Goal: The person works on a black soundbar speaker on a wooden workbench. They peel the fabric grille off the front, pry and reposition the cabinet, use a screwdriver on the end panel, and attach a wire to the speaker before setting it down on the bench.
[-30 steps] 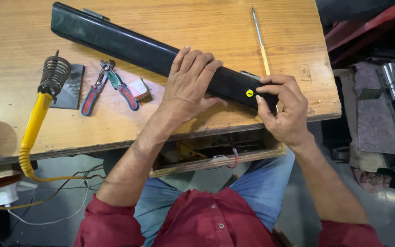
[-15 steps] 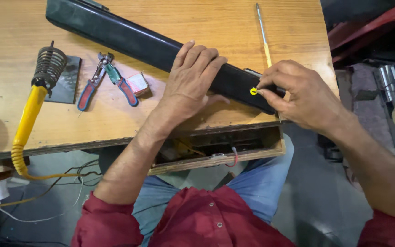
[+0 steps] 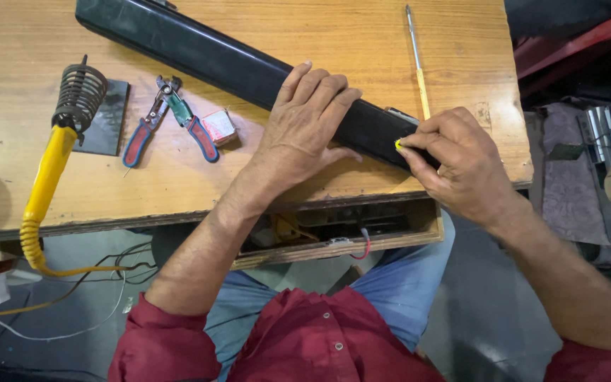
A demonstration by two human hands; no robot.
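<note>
Spanning the wooden table (image 3: 334, 28) on a diagonal, a long black bar-shaped casing (image 3: 199, 60) is the largest item in work; its near end lies under both hands, its far end runs away up and to the left of them. The left hand (image 3: 305, 127) lies flat on top of the casing, fingers spread and palm down, pressing it to the table rather than gripping it. The right hand (image 3: 461, 166) sits just beside it at the casing's near end, fingertips pinched together on a small yellow piece (image 3: 398, 144) held against the casing's surface.

Judged progress: the casing is steadied and positioned, and the yellow piece is at the casing but still between the fingers; whether it is seated, fastened or being removed cannot be told. The casing shows closed along its visible length.

Beyond the right hand, a thin screwdriver with a yellow shaft (image 3: 417, 60) lies untouched on the table. Well to the left of the left hand lie red-handled pliers (image 3: 171, 120), a small pink-and-white block (image 3: 218, 127) just beside them, and a yellow-handled soldering iron in its coil stand (image 3: 65, 134). Below the hands, an open drawer (image 3: 341, 230) under the table edge holds wires and small parts, not clear enough to identify.
</note>
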